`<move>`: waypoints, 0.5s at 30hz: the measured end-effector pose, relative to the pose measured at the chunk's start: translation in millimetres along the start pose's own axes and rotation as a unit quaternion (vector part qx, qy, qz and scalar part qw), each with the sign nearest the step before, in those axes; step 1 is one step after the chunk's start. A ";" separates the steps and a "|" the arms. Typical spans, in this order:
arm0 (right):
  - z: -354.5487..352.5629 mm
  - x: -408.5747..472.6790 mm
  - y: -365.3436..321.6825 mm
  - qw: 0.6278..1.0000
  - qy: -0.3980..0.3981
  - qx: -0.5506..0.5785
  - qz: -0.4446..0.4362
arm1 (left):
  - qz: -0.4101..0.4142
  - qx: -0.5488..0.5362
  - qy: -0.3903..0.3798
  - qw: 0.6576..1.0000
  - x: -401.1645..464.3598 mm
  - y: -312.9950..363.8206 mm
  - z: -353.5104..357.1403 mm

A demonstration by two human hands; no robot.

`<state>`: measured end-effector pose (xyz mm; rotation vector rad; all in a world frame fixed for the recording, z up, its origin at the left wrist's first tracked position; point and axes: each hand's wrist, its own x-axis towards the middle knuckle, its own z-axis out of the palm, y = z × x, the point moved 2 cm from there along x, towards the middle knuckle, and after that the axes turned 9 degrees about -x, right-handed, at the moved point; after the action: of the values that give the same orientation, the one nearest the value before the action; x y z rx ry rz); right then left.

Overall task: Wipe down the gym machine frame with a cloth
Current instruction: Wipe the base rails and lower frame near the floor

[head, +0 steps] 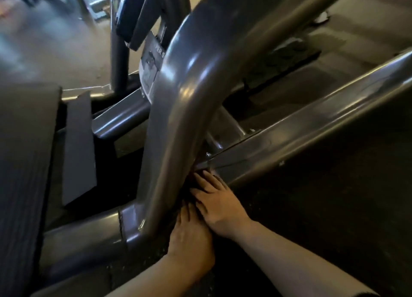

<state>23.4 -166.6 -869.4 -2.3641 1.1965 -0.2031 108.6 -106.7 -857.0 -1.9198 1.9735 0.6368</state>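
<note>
Reaching low from the bottom edge, both forearms converge at the base of the grey machine frame (178, 122), where its large curved tube meets a lower rail (312, 122) running off to the right. The left hand (189, 236) lies flat, fingers extended toward the shadowed gap beside the tube; it appears relaxed, pressing rather than clenched. The right hand (219, 204) overlaps it from the right, fingers spread and straight against the dark area at the joint. A dark mass under the fingertips may be the cloth (189, 193), but shadow makes it impossible to confirm its outline or whether either hand pinches it. A black padded panel (24, 174) is cut off at the left edge. A label plate (151, 60) behind the tube is partly hidden; its lettering is unreadable. Background is motion-blurred.
</note>
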 end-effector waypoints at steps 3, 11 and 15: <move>0.8 8.7 25.0 0.995 0.032 -0.081 -0.048 | -0.049 -0.020 0.029 0.998 7.6 11.4 0.3; -59.3 -4.8 144.6 0.958 0.196 -0.123 0.170 | -0.082 -0.098 0.081 0.988 26.3 47.3 -0.5; -57.1 -4.2 127.0 0.929 0.229 -0.118 0.266 | -0.082 -0.107 0.082 0.987 24.6 44.1 2.6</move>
<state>-89.8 -247.1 -879.9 -2.1366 2.1425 -0.4633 63.2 -126.4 -867.6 -2.3032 1.8793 0.6903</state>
